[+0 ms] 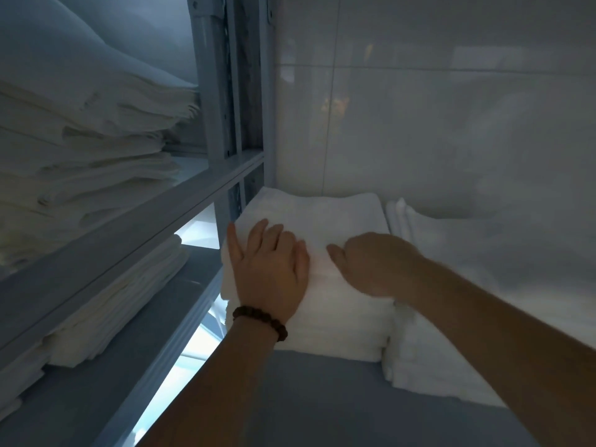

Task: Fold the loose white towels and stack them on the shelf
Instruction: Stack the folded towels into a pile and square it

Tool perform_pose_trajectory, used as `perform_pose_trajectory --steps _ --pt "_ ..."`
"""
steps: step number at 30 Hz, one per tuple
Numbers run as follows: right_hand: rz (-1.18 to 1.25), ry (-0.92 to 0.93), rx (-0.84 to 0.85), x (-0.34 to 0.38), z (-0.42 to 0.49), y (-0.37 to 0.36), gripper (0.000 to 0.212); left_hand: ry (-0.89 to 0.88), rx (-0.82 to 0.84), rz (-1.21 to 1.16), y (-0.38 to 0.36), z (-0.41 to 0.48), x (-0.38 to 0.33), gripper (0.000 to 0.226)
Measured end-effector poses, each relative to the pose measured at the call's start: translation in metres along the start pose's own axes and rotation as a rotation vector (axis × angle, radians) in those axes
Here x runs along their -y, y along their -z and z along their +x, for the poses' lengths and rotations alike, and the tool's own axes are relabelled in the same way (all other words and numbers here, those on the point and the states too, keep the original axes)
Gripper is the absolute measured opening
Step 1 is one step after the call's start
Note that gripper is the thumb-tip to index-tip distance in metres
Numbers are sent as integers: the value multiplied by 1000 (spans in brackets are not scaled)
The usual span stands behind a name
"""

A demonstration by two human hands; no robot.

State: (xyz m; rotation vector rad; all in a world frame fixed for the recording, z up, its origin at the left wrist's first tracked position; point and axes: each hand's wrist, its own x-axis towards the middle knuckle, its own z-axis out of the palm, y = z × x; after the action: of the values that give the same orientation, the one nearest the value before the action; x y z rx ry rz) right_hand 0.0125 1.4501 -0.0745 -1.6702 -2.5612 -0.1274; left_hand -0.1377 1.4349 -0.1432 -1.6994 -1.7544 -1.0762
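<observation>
A person's left hand (270,269), a beaded bracelet (260,322) at the wrist, is pressing flat with fingers spread on a stack of folded white towels (322,217) sitting on the grey shelf (322,398) against a tiled wall (419,124). The right hand (377,262) is resting on the same stack, its fingers too blurred to read. A second towel pile (425,366) is lying just beside it, to the right.

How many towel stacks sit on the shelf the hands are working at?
2: one towel stack under the left hand and right hand; a second stack right beside it. More may hide past the frame.
</observation>
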Motion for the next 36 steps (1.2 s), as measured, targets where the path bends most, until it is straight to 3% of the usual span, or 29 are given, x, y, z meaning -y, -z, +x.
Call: perform_pose_trajectory --steps 3,5,7,9,12,14,17,20,24,30,36 --pt "255 100 220 -12 18 13 53 -65 142 -19 0 2 -15 48" --pt "152 84 394 -25 27 7 48 -47 231 13 -2 -3 -13 56" --pt "-147 23 439 -41 35 1 50 -8 250 48 -3 -5 -10 63" --pt "-284 49 353 -43 43 0 51 9 224 53 -3 -3 -14 62" --pt "-190 188 288 -26 45 -5 50 -4 234 32 -4 -1 -19 60" --pt "-193 139 341 -25 46 -8 50 14 309 66 -2 -3 -16 63" --pt "-233 83 218 -30 38 -2 50 42 388 97 4 -3 -14 62" --pt "-72 118 -20 -24 16 3 55 79 424 55 19 -5 -23 58" --pt "110 96 -102 -20 -27 18 55 119 423 -41 58 -5 -40 53" --pt "321 -64 -115 -33 -114 58 54 106 519 -102 130 -10 -78 51" --pt "420 -355 -92 -58 -201 79 52 92 651 -105 178 -17 -110 49"
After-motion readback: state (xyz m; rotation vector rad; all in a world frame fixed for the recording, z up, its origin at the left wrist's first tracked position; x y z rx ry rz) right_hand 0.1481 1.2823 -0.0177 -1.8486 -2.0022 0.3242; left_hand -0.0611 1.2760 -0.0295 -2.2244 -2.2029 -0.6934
